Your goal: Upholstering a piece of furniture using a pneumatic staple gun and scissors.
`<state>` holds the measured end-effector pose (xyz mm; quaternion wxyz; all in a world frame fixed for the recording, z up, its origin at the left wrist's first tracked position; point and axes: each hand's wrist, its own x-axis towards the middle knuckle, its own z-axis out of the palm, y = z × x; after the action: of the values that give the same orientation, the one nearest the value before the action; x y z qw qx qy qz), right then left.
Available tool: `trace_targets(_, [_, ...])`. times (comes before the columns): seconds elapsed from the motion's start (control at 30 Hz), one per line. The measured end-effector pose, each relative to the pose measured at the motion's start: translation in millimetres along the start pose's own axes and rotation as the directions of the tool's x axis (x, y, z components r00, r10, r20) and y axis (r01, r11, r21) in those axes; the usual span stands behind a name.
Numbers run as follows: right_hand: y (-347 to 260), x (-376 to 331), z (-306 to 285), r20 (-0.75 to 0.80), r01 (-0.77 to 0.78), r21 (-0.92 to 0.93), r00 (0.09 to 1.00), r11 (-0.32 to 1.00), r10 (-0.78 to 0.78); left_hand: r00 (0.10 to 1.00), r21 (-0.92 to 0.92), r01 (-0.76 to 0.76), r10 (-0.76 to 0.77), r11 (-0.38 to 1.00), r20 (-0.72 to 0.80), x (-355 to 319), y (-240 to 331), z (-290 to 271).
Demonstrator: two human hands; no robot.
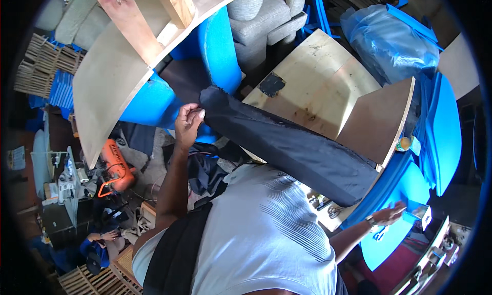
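A long padded piece wrapped in black fabric (292, 141) lies slantwise in front of me, across the near side of a wooden panel. My left hand (188, 123) is closed at its far left end, thumb and fingertips pinched together against the fabric's edge. Out to the right, my right hand (390, 214) has its fingers stretched out over blue foam sheets (394, 187). Just beyond those fingertips is a small box (423, 214) with a pale face; whether they touch it I cannot tell. Nothing shows in the right palm.
A plywood panel (318, 74) with an upright brown board (379, 118) stands ahead. At upper left is a curved wooden frame (115, 85) with blue foam. An orange air compressor (117, 167) and a sewing machine (66, 182) stand left. Another person's hand (108, 235) shows lower left.
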<state>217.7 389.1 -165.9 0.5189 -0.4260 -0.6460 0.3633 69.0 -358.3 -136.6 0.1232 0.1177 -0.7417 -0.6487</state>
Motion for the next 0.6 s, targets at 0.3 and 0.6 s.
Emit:
trace_targets(0.3, [-345.6,-244.6,156.2,0.821,0.217,0.569,-0.097,0.793,-0.562,0.977,-0.245,-0.208,0.189,0.947,-0.098,-11.0,-14.0,25.2])
trace_targets(0.6, [-402.8,-404.9,247.3,0.701,0.172,0.614,-0.568,0.770,-0.432,0.915,0.042,-0.403,0.401,0.914,0.050,-13.0,3.3,28.0])
